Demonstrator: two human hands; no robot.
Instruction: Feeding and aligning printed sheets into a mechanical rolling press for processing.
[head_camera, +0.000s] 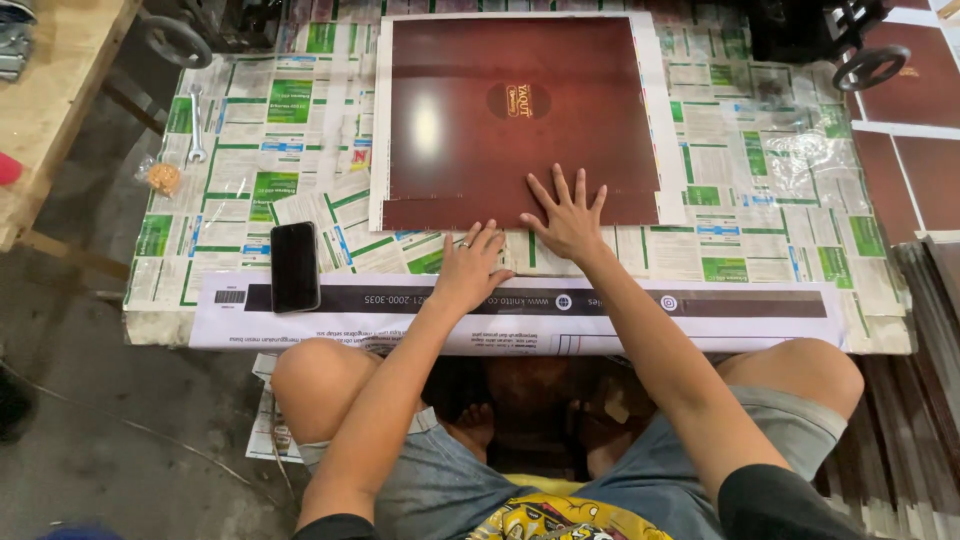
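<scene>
Head view shows our right hand (568, 222) spread flat, all 5 fingers splayed, pressing the near edge of the glossy maroon sheet (520, 120). Our left hand (470, 268) rests beside it, fingers curled loosely (gripping nothing) just below that edge. Both lie on the paper-covered table (760, 190); a black phone (295, 266) sits farther left.

Both hands (470, 268) (570, 215) flat on glossy maroon sheet (520, 120), black phone (295, 266) nearby on paper-covered table (780, 180).

Dark phone screen (295, 266) left; glossy maroon printed sheet (520, 110), perhaps packaging, centre.
</scene>
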